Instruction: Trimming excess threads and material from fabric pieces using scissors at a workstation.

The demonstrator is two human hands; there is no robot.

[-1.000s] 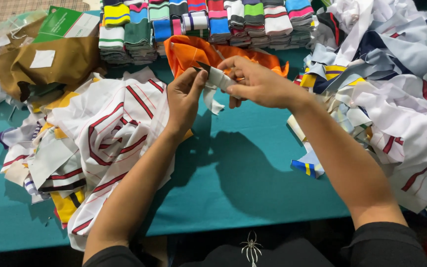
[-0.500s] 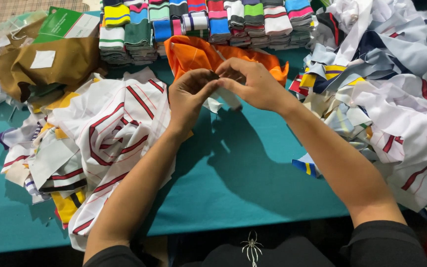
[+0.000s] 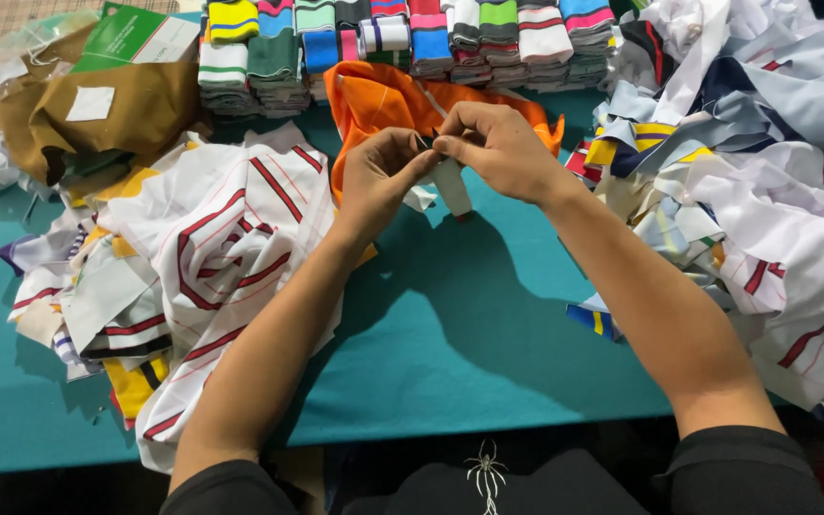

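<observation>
A small white strip (image 3: 452,186) is hanging above the teal table (image 3: 488,334), just in front of an orange cloth (image 3: 379,105). The left hand (image 3: 383,176) and right hand (image 3: 498,153) are meeting fingertip to fingertip, both pinching the strip's top end. White red-striped pieces (image 3: 212,248) are lying piled to the left, a mixed heap of cut cloth (image 3: 765,191) to the right. Stacks of striped collars (image 3: 412,43) are lining the far edge, beside brown fabric (image 3: 97,110).
</observation>
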